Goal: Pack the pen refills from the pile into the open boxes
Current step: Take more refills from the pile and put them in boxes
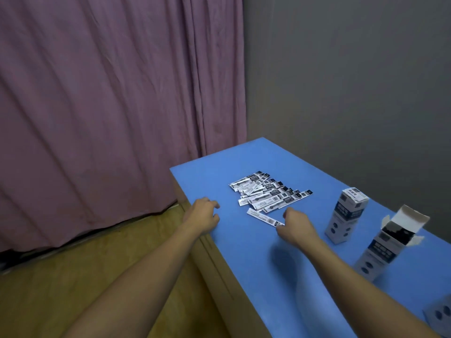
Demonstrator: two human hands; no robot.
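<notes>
A pile of pen refills (pixel 269 192) in white and black sleeves lies on the blue table (pixel 317 276). One single refill (pixel 264 217) lies apart, just in front of the pile. My right hand (pixel 296 226) is at the near end of this refill, fingers curled over it; whether it grips the refill is unclear. My left hand (pixel 203 213) rests at the table's left edge with loosely curled fingers, holding nothing. An open box (pixel 388 247) stands at the right with its flaps up. A shut box (pixel 346 215) stands upright beside it.
A third box (pixel 439 313) shows partly at the bottom right corner. A purple curtain (pixel 109 106) hangs left of the table, a grey wall behind it. Wooden floor (pixel 85 276) lies below the table's left edge.
</notes>
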